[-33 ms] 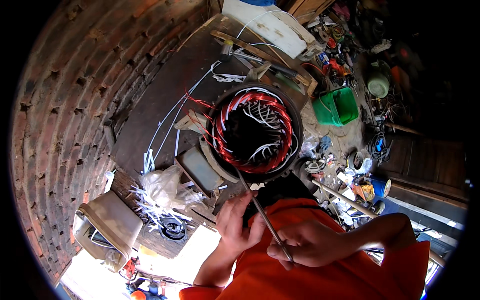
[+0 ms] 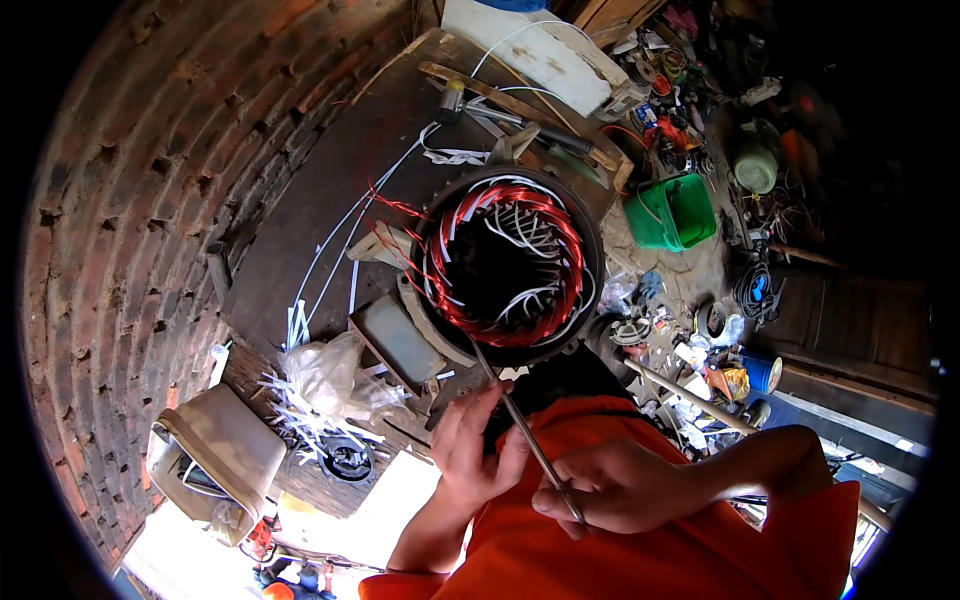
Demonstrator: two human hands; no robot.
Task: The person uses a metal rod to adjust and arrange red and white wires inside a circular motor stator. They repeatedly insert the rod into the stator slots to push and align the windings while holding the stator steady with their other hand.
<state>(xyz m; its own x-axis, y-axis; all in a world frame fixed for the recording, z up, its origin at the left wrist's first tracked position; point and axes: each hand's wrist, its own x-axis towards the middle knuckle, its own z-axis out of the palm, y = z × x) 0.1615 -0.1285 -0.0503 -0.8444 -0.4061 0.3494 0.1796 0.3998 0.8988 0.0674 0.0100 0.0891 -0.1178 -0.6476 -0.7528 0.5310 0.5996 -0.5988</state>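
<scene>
A motor stator (image 2: 592, 290) with a dark round housing lies below my view, a ring of red wire windings (image 2: 570, 235) and white strips around its bore. Loose red wire ends stick out at its left. A thin metal rod (image 2: 535, 447) runs slantwise from the near rim of the stator down to my hands. My left hand (image 2: 468, 440) has its fingers closed around the rod's middle stretch. Closer to my body, my right hand (image 2: 625, 487) grips the rod near its lower end. The rod's far tip meets the winding's near edge; its exact contact is hard to see.
A grey tray (image 2: 398, 338) stands left of the stator. White strips and a clear plastic bag (image 2: 335, 375) lie beyond it, near a pale bin (image 2: 225, 455). A hammer (image 2: 452, 103) lies at the back. To the right are a green bucket (image 2: 655, 222) and floor clutter; a brick wall (image 2: 130, 260) rises left.
</scene>
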